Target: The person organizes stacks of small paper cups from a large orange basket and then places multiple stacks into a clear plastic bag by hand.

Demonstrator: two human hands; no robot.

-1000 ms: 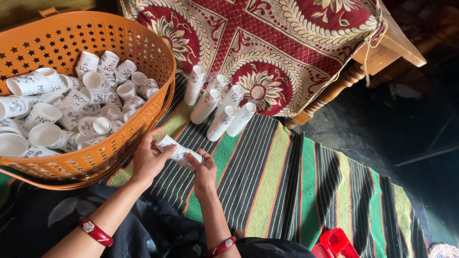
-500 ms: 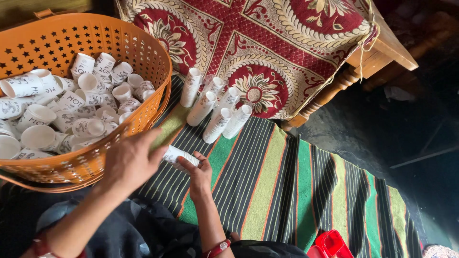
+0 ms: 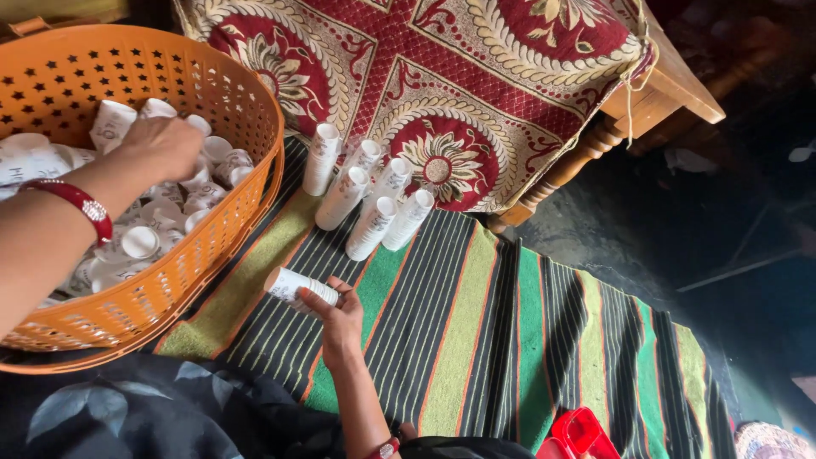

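Reaching into the round orange perforated plastic basket [image 3: 229,195], the left hand [image 3: 161,146] rests on the loose heap of small white paper cups [image 3: 140,242] inside; its fingers curl down among them, but I cannot tell whether the grip has closed on a cup. The right hand [image 3: 340,319] has its grip clenched around a short nested stack of white paper cups [image 3: 293,286], held on its side just above the striped green, black and orange floor mat [image 3: 476,340], beside the basket's rim.

Several finished white cup stacks [image 3: 365,204] lie side by side on the mat, leaning toward the red patterned cloth [image 3: 442,76] draped over a wooden bench [image 3: 671,85]. They look light and round, so a knock from an arm or from the basket could roll them out of line.

The held stack is gripped near one end only; a loosened grip could let the outer cups slide off. Pulling from the heap without looking could also lift two cups stuck together, or crush a thin rim.
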